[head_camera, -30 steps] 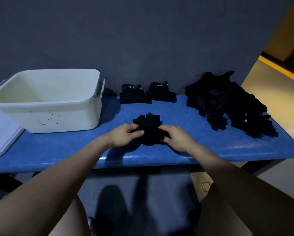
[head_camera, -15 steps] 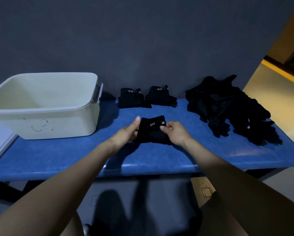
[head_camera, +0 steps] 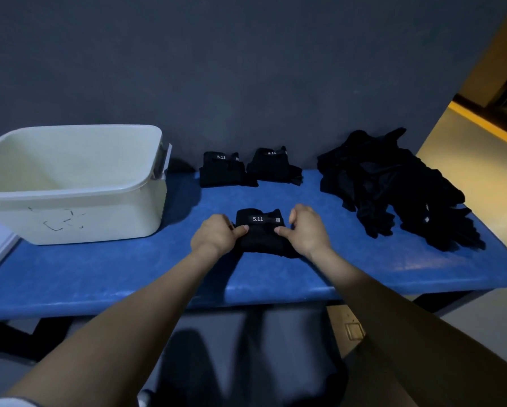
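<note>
item: folded black glove bundle | mark: white "5.11" label on its far band, facing up | pose: compact, flat on the blue desk | place: pinched between left fingers and right fingers, one at each side

Table: blue, carrying all.
Tub: white, sitting at 10 o'clock.
Bundle A: blk, lying at 12.
Bundle B: lying just rt of A.
Pile: blk gloves, sprawling at 2.
Ctr bundle: resting mid-table.
</note>
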`<state>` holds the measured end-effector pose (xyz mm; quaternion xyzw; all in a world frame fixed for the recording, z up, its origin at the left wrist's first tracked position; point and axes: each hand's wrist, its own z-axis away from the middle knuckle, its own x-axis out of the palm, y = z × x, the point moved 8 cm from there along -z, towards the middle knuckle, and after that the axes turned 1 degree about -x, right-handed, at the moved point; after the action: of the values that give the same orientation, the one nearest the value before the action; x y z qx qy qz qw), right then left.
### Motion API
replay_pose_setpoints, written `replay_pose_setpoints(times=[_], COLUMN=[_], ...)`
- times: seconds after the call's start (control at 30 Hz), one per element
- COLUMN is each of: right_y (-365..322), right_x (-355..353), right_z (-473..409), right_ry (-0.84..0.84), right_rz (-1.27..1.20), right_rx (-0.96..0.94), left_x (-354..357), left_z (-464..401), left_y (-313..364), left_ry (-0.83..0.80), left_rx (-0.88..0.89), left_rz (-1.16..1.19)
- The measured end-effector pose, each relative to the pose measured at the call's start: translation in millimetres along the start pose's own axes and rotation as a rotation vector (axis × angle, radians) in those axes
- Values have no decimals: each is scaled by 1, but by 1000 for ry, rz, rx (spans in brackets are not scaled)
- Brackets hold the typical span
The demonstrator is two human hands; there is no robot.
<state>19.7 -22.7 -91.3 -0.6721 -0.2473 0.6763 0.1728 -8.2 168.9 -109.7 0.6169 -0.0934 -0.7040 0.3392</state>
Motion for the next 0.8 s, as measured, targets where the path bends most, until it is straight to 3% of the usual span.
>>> replay_pose_setpoints(times=[0.1,0.2,0.37,0.47,0.8], right_y=[-31,-32,-21,-17,-41], right_x=[-3,15,21,19,26], right_z=[13,19,21,28,11], right_ry=[48,-123,-369,-439,-181], right_rz=[73,133,203,297,446], right_rx=[-397,-483,-403,-431,-529], left_x=[-18,-7,3,5,-6], left_z=[17,31,26,31,13], left_y=[22,40,26,21,26], left_ry=[241,172,-91,-198,-8], left_rx=[307,611,631,635,633], left_rz=[-36,-128,-120,-279,-537])
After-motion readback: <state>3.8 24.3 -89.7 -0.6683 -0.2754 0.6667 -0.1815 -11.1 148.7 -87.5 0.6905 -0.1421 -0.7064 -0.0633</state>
